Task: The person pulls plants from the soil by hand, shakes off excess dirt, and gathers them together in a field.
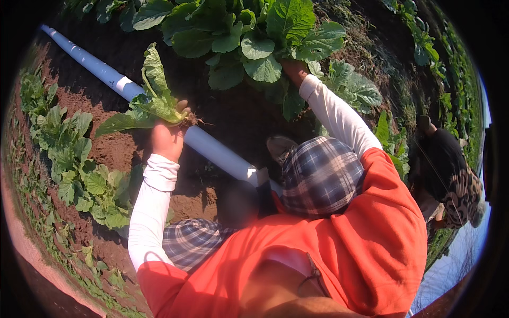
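Note:
My left hand (169, 135) is closed around the base of an uprooted leafy green plant (159, 101), with thin soil-covered roots sticking out to the right. Its leaves spread up and to the left, over a long white plastic pipe (216, 151) that runs diagonally along the soil. My right hand (295, 70) reaches in under the leaves of a large leafy green plant (258, 47) at the top. Leaves cover its fingers, so whether they grip the stem cannot be seen.
Rows of leafy plants (95, 183) grow in reddish soil at the left, and more at the far right. A person in dark and patterned clothing (447, 171) bends over at the right. My knees in plaid cloth (324, 175) are close below the pipe.

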`<action>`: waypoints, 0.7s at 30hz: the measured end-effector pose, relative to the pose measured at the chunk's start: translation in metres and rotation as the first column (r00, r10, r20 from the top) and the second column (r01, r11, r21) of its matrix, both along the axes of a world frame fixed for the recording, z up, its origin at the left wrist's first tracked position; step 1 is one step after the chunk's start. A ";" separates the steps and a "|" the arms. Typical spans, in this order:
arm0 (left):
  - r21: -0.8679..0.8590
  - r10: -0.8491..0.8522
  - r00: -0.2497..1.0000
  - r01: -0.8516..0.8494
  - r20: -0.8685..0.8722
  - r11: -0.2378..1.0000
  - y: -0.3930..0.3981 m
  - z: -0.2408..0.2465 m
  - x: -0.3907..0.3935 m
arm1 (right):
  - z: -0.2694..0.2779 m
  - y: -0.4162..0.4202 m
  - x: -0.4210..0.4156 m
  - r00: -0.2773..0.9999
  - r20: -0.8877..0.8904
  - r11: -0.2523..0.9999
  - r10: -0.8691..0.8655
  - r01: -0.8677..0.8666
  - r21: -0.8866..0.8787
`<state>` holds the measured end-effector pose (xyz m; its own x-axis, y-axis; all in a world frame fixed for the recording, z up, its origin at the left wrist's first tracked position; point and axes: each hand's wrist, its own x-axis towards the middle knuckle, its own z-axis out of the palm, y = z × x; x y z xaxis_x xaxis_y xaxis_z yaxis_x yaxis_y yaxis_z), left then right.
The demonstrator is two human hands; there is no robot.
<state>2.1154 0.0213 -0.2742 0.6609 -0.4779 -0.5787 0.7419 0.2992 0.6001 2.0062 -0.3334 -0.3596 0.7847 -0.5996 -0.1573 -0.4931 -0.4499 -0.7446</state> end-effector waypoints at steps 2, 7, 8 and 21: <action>-0.006 -0.008 1.000 0.009 0.022 1.000 0.001 -0.003 -0.001 | 0.008 -0.004 -0.014 0.960 -0.251 0.920 0.126 -0.207 -0.333; 0.047 -0.012 0.999 0.010 0.047 0.999 0.004 -0.006 0.005 | 0.053 -0.028 -0.054 0.971 -0.225 0.806 0.081 -0.197 -0.558; 0.067 -0.008 0.999 0.005 0.049 0.998 0.003 -0.006 0.006 | 0.062 -0.039 -0.059 0.985 -0.173 0.949 0.009 -0.063 -0.310; 0.529 -0.445 0.523 -0.012 0.727 0.849 0.016 0.001 0.015 | 0.200 0.039 0.025 0.922 0.342 0.817 0.184 -0.337 0.468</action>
